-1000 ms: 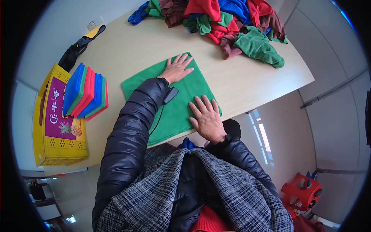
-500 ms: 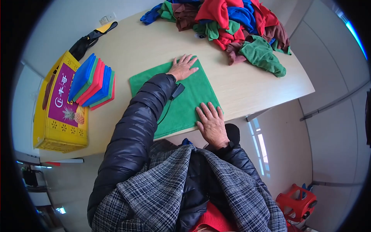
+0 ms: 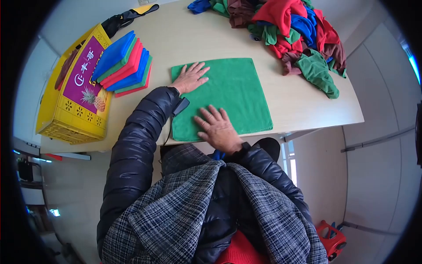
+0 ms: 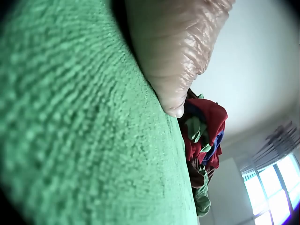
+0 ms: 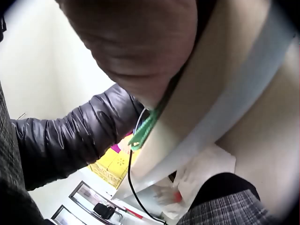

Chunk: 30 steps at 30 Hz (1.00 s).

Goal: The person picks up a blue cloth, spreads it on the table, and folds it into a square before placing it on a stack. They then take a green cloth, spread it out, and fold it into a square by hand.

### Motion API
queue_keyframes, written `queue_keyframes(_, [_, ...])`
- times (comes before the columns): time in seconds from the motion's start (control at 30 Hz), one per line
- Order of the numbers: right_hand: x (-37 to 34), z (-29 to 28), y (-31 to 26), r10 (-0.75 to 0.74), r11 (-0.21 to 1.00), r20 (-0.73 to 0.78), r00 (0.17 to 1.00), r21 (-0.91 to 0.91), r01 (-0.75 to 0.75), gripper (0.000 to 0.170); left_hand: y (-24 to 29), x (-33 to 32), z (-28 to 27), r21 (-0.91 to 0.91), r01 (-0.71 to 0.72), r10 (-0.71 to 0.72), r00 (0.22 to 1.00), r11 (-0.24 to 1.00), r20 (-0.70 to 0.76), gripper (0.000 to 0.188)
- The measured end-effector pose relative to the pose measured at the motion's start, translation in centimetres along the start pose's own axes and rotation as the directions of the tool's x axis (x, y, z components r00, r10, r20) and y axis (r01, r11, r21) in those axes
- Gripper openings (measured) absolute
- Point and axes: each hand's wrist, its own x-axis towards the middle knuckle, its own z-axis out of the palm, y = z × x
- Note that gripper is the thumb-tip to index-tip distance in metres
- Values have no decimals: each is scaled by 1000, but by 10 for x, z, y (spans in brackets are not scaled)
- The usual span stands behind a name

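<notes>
I view the fingers of both hands extended, slightly spread: left hand (image 3: 190,80) on the green cloth (image 3: 233,90), right hand (image 3: 220,131) at its near edge. Cloth lies flat on the table (image 3: 314,113), between folded stack (image 3: 127,66) and loose pile (image 3: 303,37).

The left hand (image 3: 190,80) is palm down, fingers straight and spread. To its right, the right hand (image 3: 220,132) is palm down, fingers extended.

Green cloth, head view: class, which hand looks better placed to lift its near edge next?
Right, most likely: the right hand extends over the near edge of the green cloth, whereas the left hand lies by its far left corner.
</notes>
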Motion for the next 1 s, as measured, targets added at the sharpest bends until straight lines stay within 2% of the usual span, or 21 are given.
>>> queue_keyframes(0.1, [-3, 11, -5, -28, 999, 65, 997, 28, 27, 59, -3, 4, 4, 29, 15, -15, 1000, 999, -24, 62])
queue_keyframes(0.37, [-24, -6, -10, -112, 993, 188, 976, 67, 101, 69, -5, 4, 7, 45, 27, -25, 999, 999, -48, 63])
queue_keyframes(0.53, [-35, -9, -13, -156, 987, 170, 973, 75, 145, 69, 0, 1, -7, 38, 35, -34, 999, 999, -11, 63])
queue_keyframes(0.67, [-41, -17, -3, -187, 970, 188, 964, 188, 151, 67, 8, -17, -10, -2, 70, -70, 997, 998, 26, 63])
queue_keyframes(0.77, [-36, -10, 4, -96, 921, 205, 974, 389, 9, 64, 14, -52, -25, -43, 44, -42, 997, 998, 59, 63])
queue_keyframes(0.8, [-32, -10, -1, -97, 916, 214, 972, 401, 3, 64, 14, -65, -22, -65, 35, -31, 997, 997, 68, 63])
queue_keyframes(0.9, [-6, -9, -25, -153, 946, 107, 982, 304, 115, 62, 7, -108, -18, -48, 0, 4, 997, 999, 80, 62])
queue_keyframes(0.93, [-2, -2, -33, -159, 944, 104, 982, 308, 120, 62, 4, -120, -17, -36, -24, 27, 996, 999, 79, 62])
queue_keyframes(1.0, [9, 14, -43, -198, 963, 66, 978, 200, 181, 62, 4, -136, -20, -42, -11, 15, 996, 999, 85, 62])
